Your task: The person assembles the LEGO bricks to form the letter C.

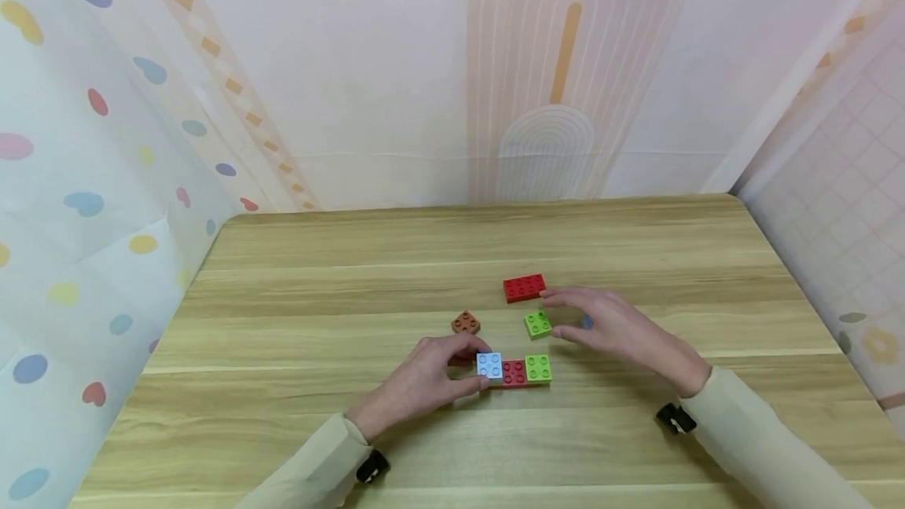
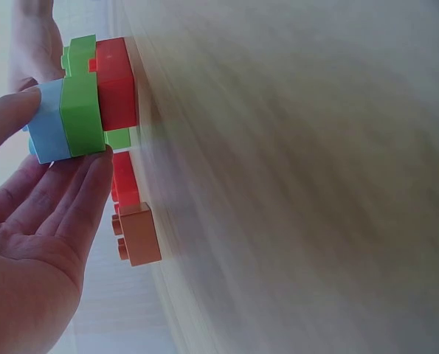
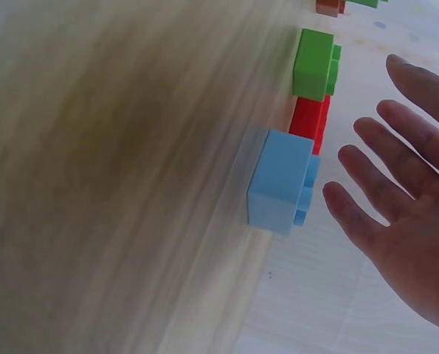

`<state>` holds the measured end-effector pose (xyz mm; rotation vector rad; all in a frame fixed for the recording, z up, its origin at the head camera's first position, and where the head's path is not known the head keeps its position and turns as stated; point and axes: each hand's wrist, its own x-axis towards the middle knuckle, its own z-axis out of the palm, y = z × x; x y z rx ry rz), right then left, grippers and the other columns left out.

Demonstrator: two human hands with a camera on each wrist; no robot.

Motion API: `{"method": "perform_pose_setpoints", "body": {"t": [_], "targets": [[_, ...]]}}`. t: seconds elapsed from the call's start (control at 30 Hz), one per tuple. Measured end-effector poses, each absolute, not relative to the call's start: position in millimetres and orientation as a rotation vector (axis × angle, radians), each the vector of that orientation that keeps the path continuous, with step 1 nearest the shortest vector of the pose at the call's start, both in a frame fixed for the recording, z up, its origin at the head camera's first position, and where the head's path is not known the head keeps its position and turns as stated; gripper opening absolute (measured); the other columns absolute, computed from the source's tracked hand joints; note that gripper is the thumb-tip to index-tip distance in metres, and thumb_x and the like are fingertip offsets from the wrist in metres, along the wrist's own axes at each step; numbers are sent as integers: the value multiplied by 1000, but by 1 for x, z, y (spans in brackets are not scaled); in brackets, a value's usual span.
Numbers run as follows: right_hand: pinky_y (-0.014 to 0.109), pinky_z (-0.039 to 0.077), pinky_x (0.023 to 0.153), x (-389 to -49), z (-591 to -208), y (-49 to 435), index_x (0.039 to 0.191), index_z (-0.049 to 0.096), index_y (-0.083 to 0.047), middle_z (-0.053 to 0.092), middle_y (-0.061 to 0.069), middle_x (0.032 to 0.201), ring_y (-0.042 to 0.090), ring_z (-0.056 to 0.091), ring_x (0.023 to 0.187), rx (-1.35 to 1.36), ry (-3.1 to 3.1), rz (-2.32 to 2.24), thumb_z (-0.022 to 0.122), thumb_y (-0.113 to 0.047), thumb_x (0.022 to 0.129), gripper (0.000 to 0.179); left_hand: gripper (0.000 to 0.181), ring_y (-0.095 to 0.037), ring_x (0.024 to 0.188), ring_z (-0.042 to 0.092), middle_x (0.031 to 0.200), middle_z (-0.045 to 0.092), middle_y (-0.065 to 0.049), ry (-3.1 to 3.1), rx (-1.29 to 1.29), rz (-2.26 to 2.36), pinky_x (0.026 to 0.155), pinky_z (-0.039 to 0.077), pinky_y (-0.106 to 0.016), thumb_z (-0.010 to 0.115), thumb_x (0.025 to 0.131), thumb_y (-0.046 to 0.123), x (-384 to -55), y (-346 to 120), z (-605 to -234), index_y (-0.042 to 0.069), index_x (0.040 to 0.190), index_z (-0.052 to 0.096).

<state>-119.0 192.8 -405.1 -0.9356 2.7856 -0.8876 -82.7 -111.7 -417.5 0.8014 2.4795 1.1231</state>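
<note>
My left hand (image 1: 427, 378) pinches the left end of a small brick build between thumb and fingers. In the left wrist view, a light blue brick (image 2: 51, 122) sits on a green brick (image 2: 82, 114), which stands at one end of a red brick (image 2: 117, 81). Another green brick (image 1: 538, 368) is on the right end, with red studs bare between. My right hand (image 1: 622, 328) hovers with fingers spread and holds nothing. Its fingertips are close to a loose green brick (image 1: 537, 324) and a longer red brick (image 1: 524, 287). Beneath this hand is a blue brick (image 3: 282, 184), mostly hidden in the head view.
An orange-brown brick (image 1: 465, 323) lies turned cornerwise just beyond my left fingers. All the bricks are on a wood-grain table (image 1: 318, 297). Patterned cloth (image 1: 382, 77) hangs along the table's back edge and both sides.
</note>
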Motion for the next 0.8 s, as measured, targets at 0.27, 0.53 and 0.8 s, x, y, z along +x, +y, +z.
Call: {"method": "perform_pose_setpoints", "body": {"t": [0.27,0.53,0.8], "targets": [[51,44,104,-125,-408,200,135,60,-9,58,8,138,30,52,128,-897,2736,-842,73,-25,92,47,34,-8,102,63,111,68,8,2489,806,1108,90,52,-30,76,89,27,-83,-111,-419,17,119,64],[52,42,104,-124,-410,221,135,60,-7,56,10,140,33,51,129,-829,2737,-843,74,-28,91,51,34,-8,102,63,111,67,8,2494,810,1112,90,52,-30,76,89,26,-82,-110,-418,17,119,64],[53,41,105,-121,-412,237,136,58,-4,58,11,137,32,51,128,-744,2738,-823,76,-29,89,56,33,-6,101,62,111,67,8,2498,804,1114,91,52,-30,77,89,24,-82,-110,-418,17,119,64]]}}
